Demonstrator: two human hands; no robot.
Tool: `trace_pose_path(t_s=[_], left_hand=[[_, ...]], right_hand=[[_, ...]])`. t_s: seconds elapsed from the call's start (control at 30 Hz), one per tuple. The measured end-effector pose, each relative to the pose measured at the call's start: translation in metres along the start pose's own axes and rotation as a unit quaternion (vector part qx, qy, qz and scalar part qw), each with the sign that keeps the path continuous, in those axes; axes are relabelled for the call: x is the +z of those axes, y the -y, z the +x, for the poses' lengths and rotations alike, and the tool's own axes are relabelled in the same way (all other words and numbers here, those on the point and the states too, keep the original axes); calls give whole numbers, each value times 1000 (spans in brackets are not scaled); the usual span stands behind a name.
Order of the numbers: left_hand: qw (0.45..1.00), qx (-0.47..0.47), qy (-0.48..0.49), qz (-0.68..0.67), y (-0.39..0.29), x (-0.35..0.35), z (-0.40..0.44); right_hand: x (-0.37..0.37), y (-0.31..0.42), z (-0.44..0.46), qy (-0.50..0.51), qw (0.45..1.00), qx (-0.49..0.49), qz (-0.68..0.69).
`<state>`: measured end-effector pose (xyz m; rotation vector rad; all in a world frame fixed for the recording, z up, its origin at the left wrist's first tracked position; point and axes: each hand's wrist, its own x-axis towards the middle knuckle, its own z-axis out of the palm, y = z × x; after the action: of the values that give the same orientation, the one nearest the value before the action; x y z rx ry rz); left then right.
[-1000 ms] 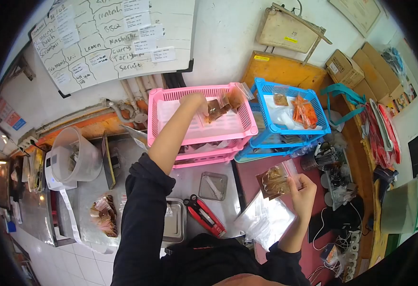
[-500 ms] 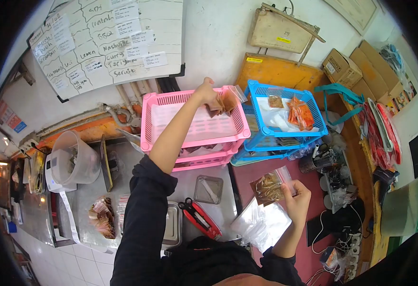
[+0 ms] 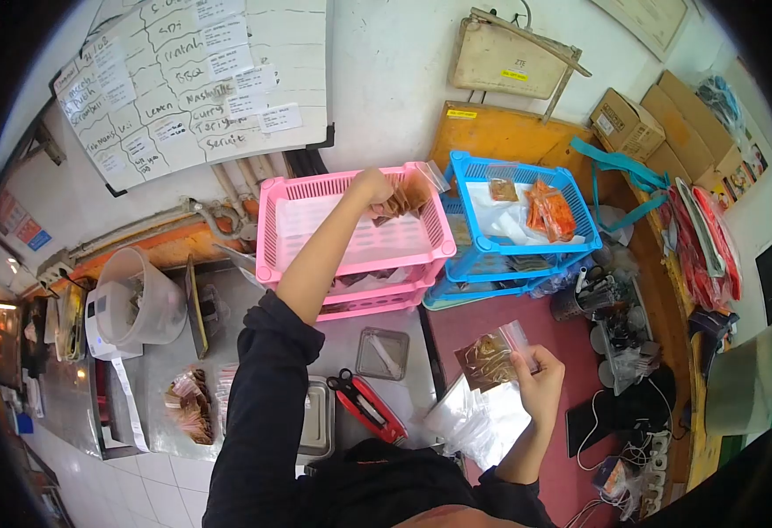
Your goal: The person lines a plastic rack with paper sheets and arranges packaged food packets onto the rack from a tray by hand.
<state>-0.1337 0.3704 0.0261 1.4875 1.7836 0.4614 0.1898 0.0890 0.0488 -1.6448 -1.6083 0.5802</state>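
My left hand [image 3: 371,190] reaches into the top tier of a pink basket rack [image 3: 364,256]. Its fingers close on the edge of a row of small plastic sachets with brown contents [image 3: 410,195] standing in the back right corner. My right hand [image 3: 539,385] pinches the zip-top edge of a clear bag of brown sauce [image 3: 490,358], holding it above a pile of clear plastic bags [image 3: 474,419]. The left fingertips are partly hidden by the sachets.
The blue basket rack [image 3: 526,247] holds an orange-red packet [image 3: 551,211] and a small brown sachet [image 3: 503,189]. Red-handled scissors or a cutter [image 3: 370,406], a small clear tray [image 3: 382,354] and a bundle of brown sachets [image 3: 189,405] lie on the metal counter.
My left hand has lowered slightly and its fingers have closed in on the sachets in the pink basket. The right hand, still holding the bag, has shifted slightly left and down.
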Motion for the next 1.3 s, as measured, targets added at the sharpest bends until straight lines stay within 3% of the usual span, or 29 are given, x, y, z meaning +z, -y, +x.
trace_pose_path(t_s=[0.03, 0.17, 0.23, 0.37, 0.53, 0.77, 0.97, 1.17, 1.3], left_hand=[[997, -22, 1, -75, -2, 0, -7], [990, -34, 35, -132, 0, 4, -8], [972, -56, 44, -225, 3, 4, -1], [959, -42, 83, -267, 9, -1, 8], [962, -88, 93, -239, 5, -1, 3], [929, -110, 49, -350, 5, 7, 3], [960, -46, 12, -277, -13, -9, 12], [997, 33, -27, -58, -41, -3, 18], [995, 69, -22, 67, -57, -7, 2]], right_hand=[[0, 0, -1, 4, 1000, 3, -6], [1, -5, -3, 9, 1000, 10, -7], [2, -7, -5, 8, 1000, 21, 2], [1, -7, -7, 4, 1000, 16, 8], [2, -8, -9, 6, 1000, 14, 9], [1, -12, -12, 2, 1000, 9, 5], [-2, -7, -8, -4, 1000, 7, -8], [-4, 20, 15, -6, 999, -22, -36], [4, 65, 55, 5, 992, -128, 2]])
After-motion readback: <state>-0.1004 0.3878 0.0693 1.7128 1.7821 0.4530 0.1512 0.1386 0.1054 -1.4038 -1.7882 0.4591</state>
